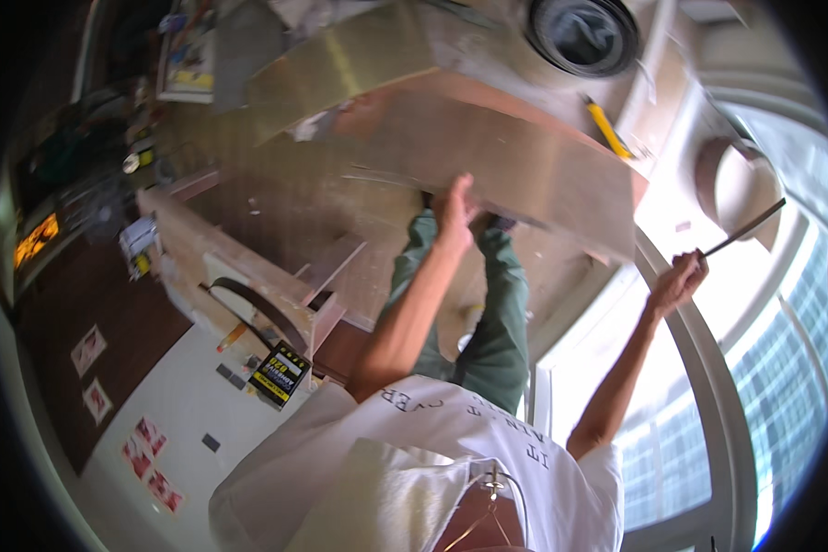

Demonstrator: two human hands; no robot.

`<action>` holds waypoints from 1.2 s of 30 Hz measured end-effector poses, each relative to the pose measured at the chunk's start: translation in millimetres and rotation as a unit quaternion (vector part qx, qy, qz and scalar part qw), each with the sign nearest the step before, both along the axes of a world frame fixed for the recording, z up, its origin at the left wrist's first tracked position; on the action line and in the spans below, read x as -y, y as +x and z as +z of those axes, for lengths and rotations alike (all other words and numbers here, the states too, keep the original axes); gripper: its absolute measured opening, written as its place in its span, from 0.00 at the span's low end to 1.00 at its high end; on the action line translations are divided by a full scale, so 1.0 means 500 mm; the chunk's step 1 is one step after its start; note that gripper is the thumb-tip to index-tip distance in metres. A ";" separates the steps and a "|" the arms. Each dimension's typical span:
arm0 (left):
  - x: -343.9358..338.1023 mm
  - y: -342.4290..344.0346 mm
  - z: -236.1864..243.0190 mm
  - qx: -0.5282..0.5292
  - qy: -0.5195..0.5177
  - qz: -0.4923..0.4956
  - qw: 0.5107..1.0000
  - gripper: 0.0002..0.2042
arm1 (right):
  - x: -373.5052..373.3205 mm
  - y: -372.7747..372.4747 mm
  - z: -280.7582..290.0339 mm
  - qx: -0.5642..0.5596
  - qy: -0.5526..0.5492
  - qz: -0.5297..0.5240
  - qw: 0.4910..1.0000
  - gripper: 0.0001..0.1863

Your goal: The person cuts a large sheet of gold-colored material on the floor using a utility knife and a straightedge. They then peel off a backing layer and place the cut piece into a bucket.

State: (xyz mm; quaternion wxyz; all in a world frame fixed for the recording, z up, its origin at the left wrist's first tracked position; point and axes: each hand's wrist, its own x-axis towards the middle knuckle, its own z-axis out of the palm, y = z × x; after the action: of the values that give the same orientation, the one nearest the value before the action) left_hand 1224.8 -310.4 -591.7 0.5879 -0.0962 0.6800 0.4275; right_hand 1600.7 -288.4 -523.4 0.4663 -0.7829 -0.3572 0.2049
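Note:
A long brown wooden board (524,170) lies slanted in front of me, partly blurred. My left hand (454,216) grips its near edge, with fingertips up on the top face; the thumb is not clear. Out to the right, my right hand (679,285) is closed round a thin dark stick (747,226), which points up and away from the board. Beneath that board shows an orange-brown panel (451,85). A yellow utility knife (607,127) rests beyond the board's far right part.
A black-rimmed bucket (582,37) stands at the far side. Another wide board (340,69) lies far left. At left are a wooden frame (221,248), a curved dark strip (262,308) and a black-and-yellow can (281,374) on a white surface. Windows (773,368) line the right.

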 end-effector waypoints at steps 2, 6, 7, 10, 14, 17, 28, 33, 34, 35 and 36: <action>-0.059 0.029 0.027 0.007 -0.010 0.003 1.000 0.31 | -0.010 -0.040 0.066 -0.049 0.031 0.028 0.998 0.13; -0.155 0.059 0.069 -0.041 0.001 0.025 0.999 0.32 | -0.009 -0.046 0.097 -0.154 0.053 0.025 0.986 0.11; -0.172 0.067 0.079 -0.054 -0.005 0.023 0.998 0.32 | -0.008 -0.046 0.097 -0.178 0.070 0.023 0.981 0.11; -0.169 0.031 0.020 0.017 0.060 -0.009 0.998 0.28 | -0.032 -0.098 0.135 -0.319 0.129 0.025 0.939 0.07; -0.165 0.040 0.020 -0.053 0.077 -0.006 0.996 0.24 | -0.037 -0.113 0.140 -0.314 0.123 0.028 0.941 0.03; -0.125 0.044 0.036 -0.047 0.041 -0.008 0.998 0.25 | -0.013 -0.122 0.126 -0.266 0.119 0.035 0.956 0.03; -0.015 -0.027 0.058 0.015 0.004 0.099 0.995 0.23 | 0.040 -0.196 0.164 -0.126 -0.109 0.105 0.980 0.09; -0.075 -0.051 0.084 0.022 -0.002 0.080 0.997 0.19 | -0.006 -0.242 0.153 -0.015 -0.174 0.202 0.964 0.17; -0.086 -0.052 0.089 0.021 0.000 0.075 0.997 0.20 | -0.015 -0.242 0.137 -0.014 -0.190 0.208 0.959 0.17; -0.102 -0.055 0.095 0.018 0.005 0.073 0.997 0.21 | -0.028 -0.242 0.121 -0.013 -0.203 0.216 0.955 0.18; -0.113 -0.057 0.098 0.014 0.010 0.071 0.997 0.22 | -0.041 -0.246 0.113 -0.008 -0.201 0.222 0.954 0.18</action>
State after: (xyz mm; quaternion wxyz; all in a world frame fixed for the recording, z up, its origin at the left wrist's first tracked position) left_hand 1196.2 -254.2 -542.8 0.5663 -0.1445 0.6588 0.4737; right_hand 1477.6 -268.2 -466.7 0.2454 -0.7594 -0.4698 0.3774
